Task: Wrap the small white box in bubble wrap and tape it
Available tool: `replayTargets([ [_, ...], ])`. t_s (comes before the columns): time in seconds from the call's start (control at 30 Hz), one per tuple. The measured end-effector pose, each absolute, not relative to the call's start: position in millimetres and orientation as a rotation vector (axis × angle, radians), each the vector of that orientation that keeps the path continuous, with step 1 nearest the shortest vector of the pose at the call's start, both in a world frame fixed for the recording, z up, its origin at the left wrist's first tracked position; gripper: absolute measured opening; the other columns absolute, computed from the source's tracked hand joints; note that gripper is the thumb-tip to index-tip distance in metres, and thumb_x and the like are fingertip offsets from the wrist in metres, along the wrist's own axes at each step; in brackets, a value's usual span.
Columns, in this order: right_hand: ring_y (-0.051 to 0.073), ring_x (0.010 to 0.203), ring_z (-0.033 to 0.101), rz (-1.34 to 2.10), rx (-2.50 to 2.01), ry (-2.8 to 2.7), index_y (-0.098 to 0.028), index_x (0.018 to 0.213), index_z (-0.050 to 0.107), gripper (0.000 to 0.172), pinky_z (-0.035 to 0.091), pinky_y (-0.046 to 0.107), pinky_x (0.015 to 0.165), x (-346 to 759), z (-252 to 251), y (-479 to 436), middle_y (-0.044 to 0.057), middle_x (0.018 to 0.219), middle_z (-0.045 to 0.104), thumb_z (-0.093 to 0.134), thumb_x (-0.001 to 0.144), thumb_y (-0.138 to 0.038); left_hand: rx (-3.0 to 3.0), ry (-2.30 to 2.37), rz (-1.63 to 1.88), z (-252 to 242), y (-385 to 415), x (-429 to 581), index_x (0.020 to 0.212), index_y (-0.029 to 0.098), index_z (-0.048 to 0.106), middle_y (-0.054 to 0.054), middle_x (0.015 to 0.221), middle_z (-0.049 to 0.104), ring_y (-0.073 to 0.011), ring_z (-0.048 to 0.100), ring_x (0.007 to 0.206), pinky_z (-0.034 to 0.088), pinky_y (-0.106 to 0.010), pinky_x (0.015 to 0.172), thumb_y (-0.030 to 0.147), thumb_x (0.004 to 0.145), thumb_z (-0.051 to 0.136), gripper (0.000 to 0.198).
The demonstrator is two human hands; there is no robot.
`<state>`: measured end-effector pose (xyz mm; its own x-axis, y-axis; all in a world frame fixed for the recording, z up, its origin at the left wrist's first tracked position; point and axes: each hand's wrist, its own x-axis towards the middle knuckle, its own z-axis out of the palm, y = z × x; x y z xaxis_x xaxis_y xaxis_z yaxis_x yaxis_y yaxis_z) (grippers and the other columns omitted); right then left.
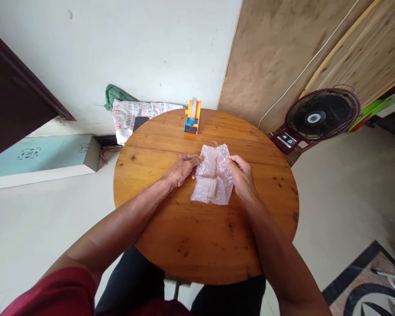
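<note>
A folded piece of clear bubble wrap [213,173] is in front of me, above the middle of the round wooden table [197,245]. My left hand [183,169] pinches its left edge between thumb and fingers. On the other side, my right hand [241,173] grips the right edge with the thumb on top. Several layers overlap, with a loose flap toward me. Whether anything is wrapped inside, I cannot tell. Farther back on the table stands an orange and blue tape dispenser [192,118] with a roll of tape; neither hand touches it.
Behind the table's left edge lies a white printed sack [128,118] with a green bag [116,94]. A dark red fan [316,118] stands at the right by a wooden panel. A pale blue box-like unit [42,156] is on the floor at the left.
</note>
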<state>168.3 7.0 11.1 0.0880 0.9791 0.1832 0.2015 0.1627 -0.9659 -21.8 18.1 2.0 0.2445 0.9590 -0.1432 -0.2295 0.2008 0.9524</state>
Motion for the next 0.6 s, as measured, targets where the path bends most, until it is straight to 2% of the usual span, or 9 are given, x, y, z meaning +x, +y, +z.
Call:
replayTargets([
  [0.1,0.012,0.057,0.045,1.046,-1.216,-1.196,-0.021,0.069,0.059,0.024,0.034,0.025,0.055,166,12,7,-0.005,0.062,0.052,0.068,0.075,-0.043,0.981,0.968,1.047,1,20,-22,0.060,0.014,0.057,0.003,0.050,0.049,-0.0063,0.041,0.040,0.030,-0.020,0.036,0.051,0.068,0.077,0.043],
  [0.3,0.015,0.060,0.056,1.164,-1.159,-1.064,-0.023,0.075,0.056,0.029,0.044,0.029,0.060,169,7,14,-0.004,0.066,0.060,0.069,0.071,-0.049,0.942,0.992,1.090,2,21,-23,0.057,0.015,0.054,0.004,0.048,0.046,-0.0061,0.039,0.040,0.031,-0.020,0.036,0.049,0.068,0.077,0.043],
  [0.6,0.016,0.061,0.060,1.247,-1.134,-0.954,-0.023,0.073,0.056,0.028,0.049,0.030,0.059,173,8,18,-0.002,0.069,0.065,0.075,0.067,-0.043,0.979,0.988,1.126,1,22,-24,0.056,0.016,0.052,0.004,0.048,0.045,-0.0065,0.038,0.041,0.031,-0.021,0.036,0.052,0.066,0.077,0.045],
])
